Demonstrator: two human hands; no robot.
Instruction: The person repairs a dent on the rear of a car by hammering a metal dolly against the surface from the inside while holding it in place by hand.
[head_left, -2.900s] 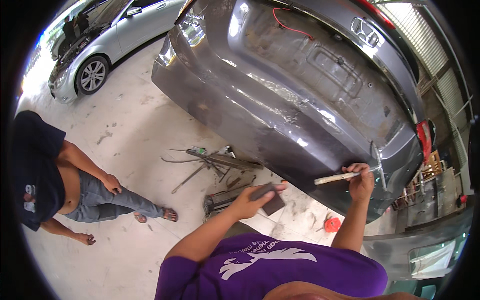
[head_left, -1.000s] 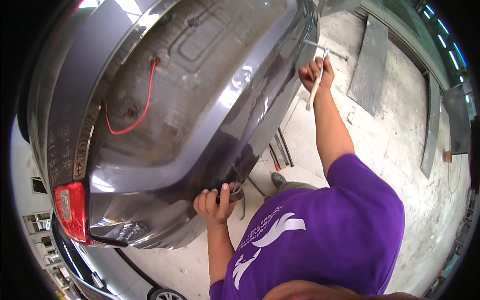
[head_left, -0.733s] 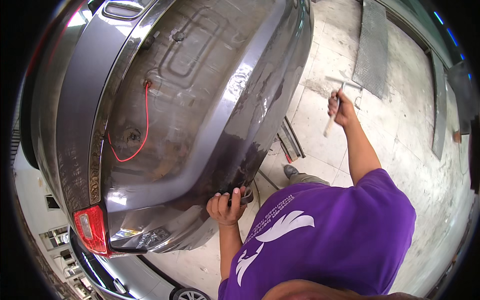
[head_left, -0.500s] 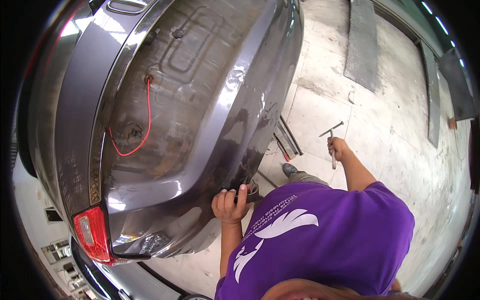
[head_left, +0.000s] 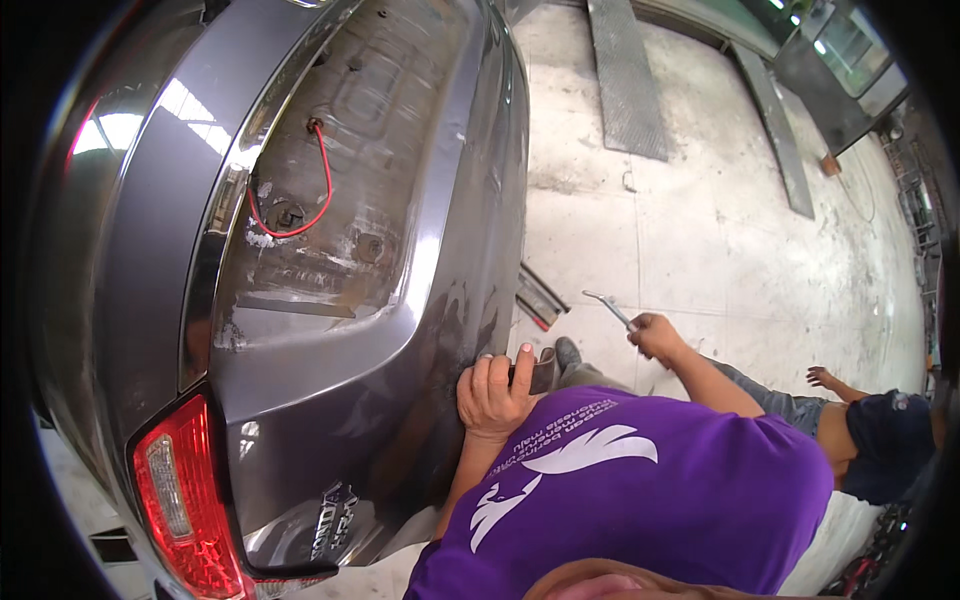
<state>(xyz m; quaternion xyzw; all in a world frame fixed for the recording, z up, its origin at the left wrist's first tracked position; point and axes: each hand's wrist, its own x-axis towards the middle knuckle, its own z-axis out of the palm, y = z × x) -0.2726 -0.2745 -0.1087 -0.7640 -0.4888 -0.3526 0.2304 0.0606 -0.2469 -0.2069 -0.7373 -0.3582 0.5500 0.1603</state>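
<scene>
My left hand [head_left: 495,395] rests at the edge of the grey car's rear panel [head_left: 450,340], fingers curled and pressed to the metal. Between its thumb and fingers a dark curved piece [head_left: 543,371] shows; its full shape is hidden. Away from the car, out to the right, my right hand [head_left: 655,338] is closed round a body hammer [head_left: 612,308]. The hammer is raised above the floor and touches nothing. Left of my hands, a red wire [head_left: 328,180] loops out of a hole in the bare, worn recess of the panel.
A red tail light [head_left: 180,500] sits at the car's near left corner. Metal strips [head_left: 542,292] lie on the floor beside the car. Dark ramp plates [head_left: 628,90] lie farther off. At the right, another person in dark clothing [head_left: 885,445] is close by, one hand [head_left: 824,378] extended.
The hammer has turned in my right hand, which has come slightly lower and nearer the car. My left hand keeps its grip at the panel edge. Another person has come into view.
</scene>
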